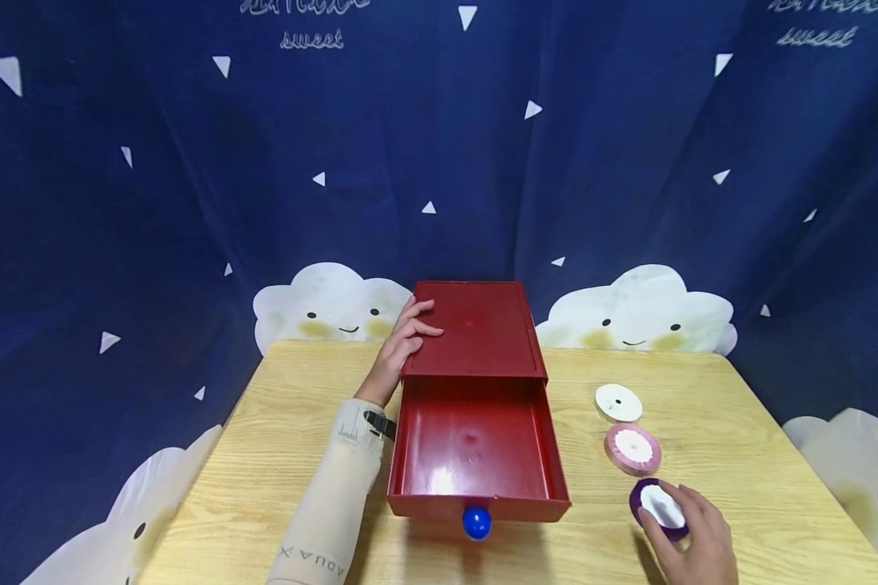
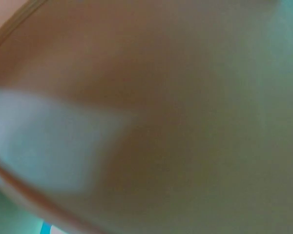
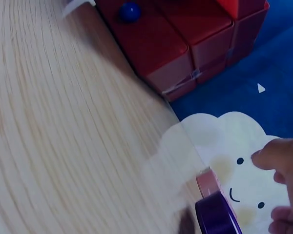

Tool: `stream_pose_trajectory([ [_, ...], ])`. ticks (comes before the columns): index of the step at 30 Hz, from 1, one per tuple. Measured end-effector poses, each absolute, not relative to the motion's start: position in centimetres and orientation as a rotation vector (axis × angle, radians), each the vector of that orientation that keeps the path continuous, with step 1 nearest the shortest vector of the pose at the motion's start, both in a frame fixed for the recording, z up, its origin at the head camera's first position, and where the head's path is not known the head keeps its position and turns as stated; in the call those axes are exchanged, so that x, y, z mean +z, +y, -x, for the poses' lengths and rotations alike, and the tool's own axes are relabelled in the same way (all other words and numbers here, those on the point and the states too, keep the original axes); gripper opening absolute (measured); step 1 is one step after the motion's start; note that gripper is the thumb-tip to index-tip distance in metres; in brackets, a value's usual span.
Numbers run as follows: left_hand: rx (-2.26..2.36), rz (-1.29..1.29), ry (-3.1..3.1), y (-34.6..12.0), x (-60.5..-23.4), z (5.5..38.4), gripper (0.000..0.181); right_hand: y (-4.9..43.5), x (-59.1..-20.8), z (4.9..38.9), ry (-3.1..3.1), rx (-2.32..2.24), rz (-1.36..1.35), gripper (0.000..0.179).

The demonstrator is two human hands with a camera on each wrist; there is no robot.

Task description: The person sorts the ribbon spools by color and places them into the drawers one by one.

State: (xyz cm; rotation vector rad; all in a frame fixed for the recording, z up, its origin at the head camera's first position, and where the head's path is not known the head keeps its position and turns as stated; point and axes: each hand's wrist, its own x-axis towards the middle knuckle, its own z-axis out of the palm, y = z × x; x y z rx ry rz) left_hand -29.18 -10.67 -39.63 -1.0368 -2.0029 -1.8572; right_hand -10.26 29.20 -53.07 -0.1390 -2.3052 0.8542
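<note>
Purple ribbon wraps a spool at the near right of the table, where the right hand reaches over it with thumb and forefinger apart; whether they pinch it, I cannot tell. Fingers loosely spread, the left hand rests on the left edge and top of a red box, gripping nothing. Beyond that hand are a dark wrist strap and a pale sleeve; the left wrist view is too blurred to read. On the box's near side, its drawer sits pulled out, a round blue knob on the front. Just beyond the purple spool lies a pink spool, then a white spool. Under everything is a wooden table, and behind hangs blue cloth with white triangles and smiling clouds.
</note>
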Motion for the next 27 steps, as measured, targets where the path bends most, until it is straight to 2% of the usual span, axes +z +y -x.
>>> stream_pose_trajectory([
  [9,-1.875,1.018,-2.009,-10.5,-39.9,29.2,0.035,30.3,-53.0,10.3,-2.647,0.900,0.488,0.072],
  [18,-1.867,1.028,-2.004,-10.5,-39.9,29.2,0.035,31.0,-53.4,10.5,-2.681,0.873,0.401,0.082],
  [24,-1.854,1.002,-1.999,-10.7,-42.1,30.9,0.037,31.2,-53.4,11.2,-2.828,0.900,0.507,0.091],
  [27,-1.839,0.990,-2.005,-10.6,-42.4,31.4,0.037,31.3,-53.7,11.3,-2.803,0.876,0.455,0.089],
])
